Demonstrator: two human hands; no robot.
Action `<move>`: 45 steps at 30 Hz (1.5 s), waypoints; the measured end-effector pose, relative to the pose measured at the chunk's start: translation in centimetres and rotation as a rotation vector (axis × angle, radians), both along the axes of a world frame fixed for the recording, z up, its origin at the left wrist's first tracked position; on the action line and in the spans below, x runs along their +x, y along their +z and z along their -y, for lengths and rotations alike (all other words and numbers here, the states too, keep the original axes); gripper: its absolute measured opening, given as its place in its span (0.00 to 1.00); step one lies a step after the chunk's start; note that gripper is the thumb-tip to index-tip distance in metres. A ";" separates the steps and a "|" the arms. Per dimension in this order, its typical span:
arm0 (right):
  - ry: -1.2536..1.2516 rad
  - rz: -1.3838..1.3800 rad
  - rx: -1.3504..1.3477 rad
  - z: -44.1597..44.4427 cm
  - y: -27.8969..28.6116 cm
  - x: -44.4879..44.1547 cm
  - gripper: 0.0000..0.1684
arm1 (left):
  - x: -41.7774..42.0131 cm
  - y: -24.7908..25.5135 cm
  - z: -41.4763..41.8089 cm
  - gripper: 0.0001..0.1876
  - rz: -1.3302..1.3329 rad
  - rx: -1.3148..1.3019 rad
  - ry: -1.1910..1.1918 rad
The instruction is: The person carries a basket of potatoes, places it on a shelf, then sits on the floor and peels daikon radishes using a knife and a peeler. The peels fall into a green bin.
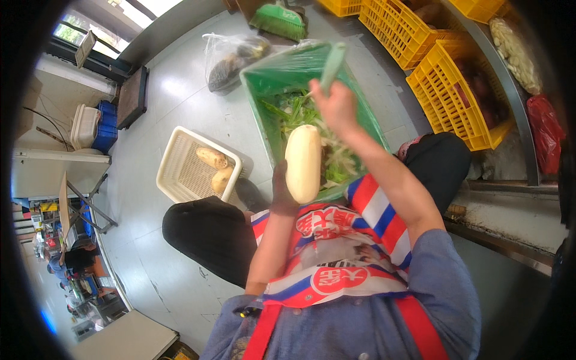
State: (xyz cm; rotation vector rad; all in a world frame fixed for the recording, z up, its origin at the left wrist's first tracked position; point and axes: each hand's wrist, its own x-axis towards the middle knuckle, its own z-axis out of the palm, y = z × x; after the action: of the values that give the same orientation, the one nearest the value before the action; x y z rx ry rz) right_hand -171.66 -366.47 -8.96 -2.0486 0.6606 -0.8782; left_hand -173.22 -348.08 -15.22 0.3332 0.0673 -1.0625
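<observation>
A thick, pale lotus root section (pixel 303 164) with its skin off is upright in my left hand (pixel 284 191), which wears a dark glove. My bare right hand (pixel 335 105) is raised beyond it, closed around a light green handled tool (pixel 333 65); the tool is blurred and its working end is hard to make out. Both are over a green plastic bin (pixel 263 130) lined with clear film. Green leafy scraps (pixel 297 110) and pale peelings (pixel 344 157) lie inside the bin. To the left, a white plastic basket (pixel 173 164) holds unpeeled lotus root pieces (pixel 212 157).
A clear bag (pixel 231 58) of dark produce and a green broom head (pixel 279 22) are on the floor past the bin. Yellow crates (pixel 443 94) line the right side by a metal shelf edge (pixel 517 99). People (pixel 67 265) are far off at left.
</observation>
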 end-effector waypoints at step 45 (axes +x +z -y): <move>0.167 0.132 0.275 -2.3 0.5 -0.9 0.26 | 0.7 -0.5 0.5 0.37 0.041 -0.071 0.100</move>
State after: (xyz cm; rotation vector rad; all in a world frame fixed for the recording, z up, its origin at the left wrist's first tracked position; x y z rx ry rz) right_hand -172.52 -364.21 -8.43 -1.7554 0.4997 -0.7724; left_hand -172.47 -348.55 -15.74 0.2841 0.0094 -0.9568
